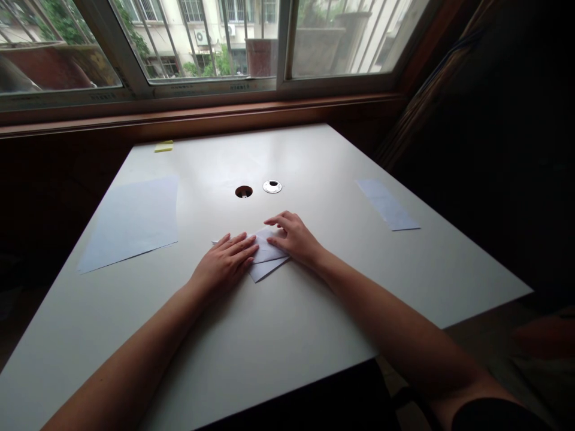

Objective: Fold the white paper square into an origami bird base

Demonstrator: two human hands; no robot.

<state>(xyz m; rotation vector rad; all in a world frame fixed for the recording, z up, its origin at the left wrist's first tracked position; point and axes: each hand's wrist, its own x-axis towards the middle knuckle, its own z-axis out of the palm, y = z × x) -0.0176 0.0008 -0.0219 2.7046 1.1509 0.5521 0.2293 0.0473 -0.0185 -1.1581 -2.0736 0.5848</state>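
A piece of folded white paper (pixel 268 257) lies near the middle of the white table, with overlapping layers and a pointed corner toward me. Flat across its left part rests my left hand (pixel 228 258), fingers stretched out and slightly apart. My right hand (pixel 294 238) is at the paper's right side, fingers curved and apart, the thumb over the upper layer. Whether that thumb presses on the paper I cannot tell. The left end of the paper is mostly hidden under my left hand; only a small tip shows beyond it.
White sheets (pixel 135 218) lie at the left of the table (pixel 287 323), and a narrow paper strip (pixel 387 205) at the right. A yellow sticky-note pad (pixel 164 146) sits at the far left edge. Beyond my hands are an open cable hole (pixel 244 192) and a round grommet (pixel 272 188).
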